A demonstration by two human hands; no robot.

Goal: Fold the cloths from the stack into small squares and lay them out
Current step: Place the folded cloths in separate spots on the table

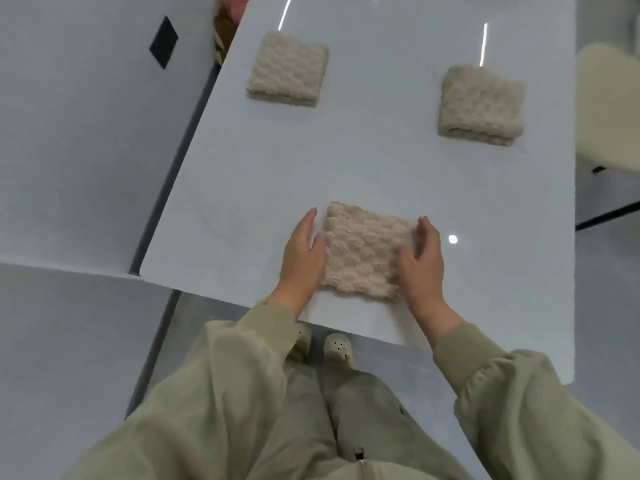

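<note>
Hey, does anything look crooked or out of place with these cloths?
Nothing stands out. The far-left cloth and far-right cloth lie folded, apart on the table; the near cloth sits between the left hand and right hand.

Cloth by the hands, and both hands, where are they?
cloth by the hands [363,247]: head view, middle of top.
left hand [303,252]: head view, back of hand.
right hand [425,263]: head view, back of hand.

Glossy white tabletop [346,161] fills centre of frame. Two strip-light reflections [284,12] near top edge, one round light spot [452,239] at mid right. White panel [86,133] at left with black rectangle [163,42] upper left. Second white surface [69,341] lower left. Cream chair [609,105] on dark legs at right edge, over pale grey floor [609,289].
</note>
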